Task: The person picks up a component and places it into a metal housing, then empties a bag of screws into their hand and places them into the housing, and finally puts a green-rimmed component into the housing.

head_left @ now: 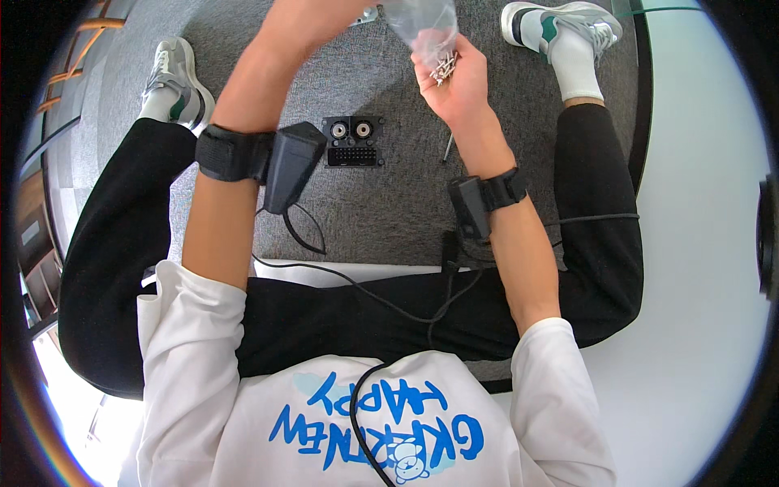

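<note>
White long-sleeved shirt [389, 422] with blue print, black trousers [122, 243], white-and-green sneakers [560, 24], black wrist straps [231, 152] carrying cabled black sensor boxes [290, 166].

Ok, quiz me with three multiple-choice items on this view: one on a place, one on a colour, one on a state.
1. Where does the black connector block lie?
A on the grey carpet between the feet
B on the person's lap
C in the left hand

2. What colour is the carpet?
A blue
B grey
C red

3. What does the right hand hold?
A nothing
B a cable
C small metal screws in its palm

Answers: 1 A, it sits on the carpet below the hands. 2 B, the floor reads grey. 3 C, screws lie in the cupped palm under the clear plastic bag.
</note>
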`<act>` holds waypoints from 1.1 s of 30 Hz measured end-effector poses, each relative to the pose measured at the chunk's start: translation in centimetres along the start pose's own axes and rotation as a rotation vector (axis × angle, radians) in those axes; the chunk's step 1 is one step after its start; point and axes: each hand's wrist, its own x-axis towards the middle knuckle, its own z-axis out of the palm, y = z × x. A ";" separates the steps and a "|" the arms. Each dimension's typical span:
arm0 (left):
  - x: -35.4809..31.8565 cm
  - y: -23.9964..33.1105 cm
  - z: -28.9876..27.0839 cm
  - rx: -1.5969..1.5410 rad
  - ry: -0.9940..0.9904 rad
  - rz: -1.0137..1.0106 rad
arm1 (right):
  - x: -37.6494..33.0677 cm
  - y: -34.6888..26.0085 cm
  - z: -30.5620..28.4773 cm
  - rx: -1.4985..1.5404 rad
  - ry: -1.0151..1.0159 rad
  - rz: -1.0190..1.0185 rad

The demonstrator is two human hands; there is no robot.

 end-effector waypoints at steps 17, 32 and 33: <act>-0.9 -19.2 -13.2 -0.260 0.638 -0.257 | -1.2 0.5 1.9 -0.610 -0.108 0.571; -6.6 -33.2 -22.5 -0.285 0.749 -0.632 | -0.4 3.2 1.6 -0.624 0.032 0.458; -7.8 -33.7 -24.5 -0.182 0.762 -0.632 | 0.2 3.8 1.9 -0.552 0.021 0.470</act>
